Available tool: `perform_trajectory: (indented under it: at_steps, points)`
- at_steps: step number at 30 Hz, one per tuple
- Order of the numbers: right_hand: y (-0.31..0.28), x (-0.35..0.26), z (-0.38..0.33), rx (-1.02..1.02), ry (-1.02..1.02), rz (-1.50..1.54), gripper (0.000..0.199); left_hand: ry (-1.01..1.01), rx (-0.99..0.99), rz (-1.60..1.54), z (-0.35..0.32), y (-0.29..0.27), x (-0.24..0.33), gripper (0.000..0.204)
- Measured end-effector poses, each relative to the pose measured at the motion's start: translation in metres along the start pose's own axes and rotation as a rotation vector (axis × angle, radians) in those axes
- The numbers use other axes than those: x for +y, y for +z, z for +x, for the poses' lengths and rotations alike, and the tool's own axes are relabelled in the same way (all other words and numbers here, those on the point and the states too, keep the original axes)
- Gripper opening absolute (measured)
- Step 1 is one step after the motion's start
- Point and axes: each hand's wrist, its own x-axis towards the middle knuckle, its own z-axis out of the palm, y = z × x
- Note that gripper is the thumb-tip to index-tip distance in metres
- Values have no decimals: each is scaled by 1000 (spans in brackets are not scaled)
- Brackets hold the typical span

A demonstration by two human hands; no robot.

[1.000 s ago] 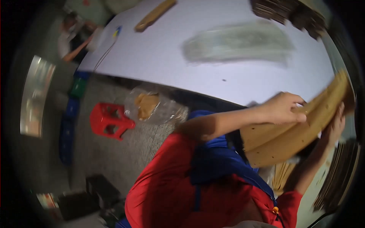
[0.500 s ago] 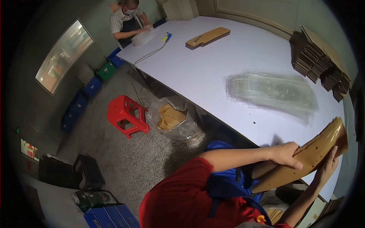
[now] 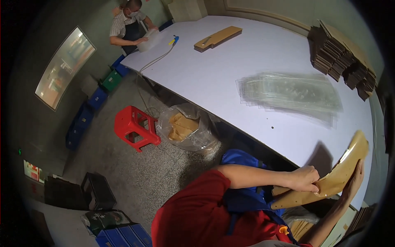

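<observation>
My left arm reaches across from the lower middle, and my left hand [image 3: 304, 179] is clenched over the near edge of a long tan board [image 3: 329, 181], fingers [image 3: 313, 186] curled on top of it. My right hand [image 3: 354, 181] comes up from the lower right with its palm flat against the board's far side; whether its fingers grip, I cannot tell. The board is tilted, its rounded end raised over the desk [image 3: 247, 61] edge at the right.

Beyond it on the desk lies a spread of clear plastic bags [image 3: 292, 92]. Dark cardboard stacks [image 3: 337, 53] stand at the far right corner, and another tan board [image 3: 217, 38] lies at the far end. Under the desk edge sits a clear sack [image 3: 187, 129] of tan pieces beside a red stool [image 3: 135, 126]. Blue and green crates [image 3: 96, 101] line the left wall, near another person [image 3: 127, 26] at the desk's far corner.
</observation>
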Motion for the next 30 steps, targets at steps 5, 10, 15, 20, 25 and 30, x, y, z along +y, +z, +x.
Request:
perform_trajectory:
  at_steps: [5,10,15,20,25,30]
  points:
    - [-62,-15,-59,105,-262,-333,70,-5,-122,-7,43,36,-9,28]
    - [18,-80,-62,-342,-438,-767,100,-138,-380,40,118,-10,-49,29]
    - [-32,51,-26,-249,-319,-607,60,-114,-309,30,191,55,-51,14]
    - [-74,103,-59,-268,-151,-742,42,-185,-466,51,199,117,-33,13]
    - [-147,142,-58,-314,366,-7,30,-164,-448,110,217,140,-20,21]
    - [-314,180,-87,228,597,-583,45,-238,-298,-70,216,132,-36,31]
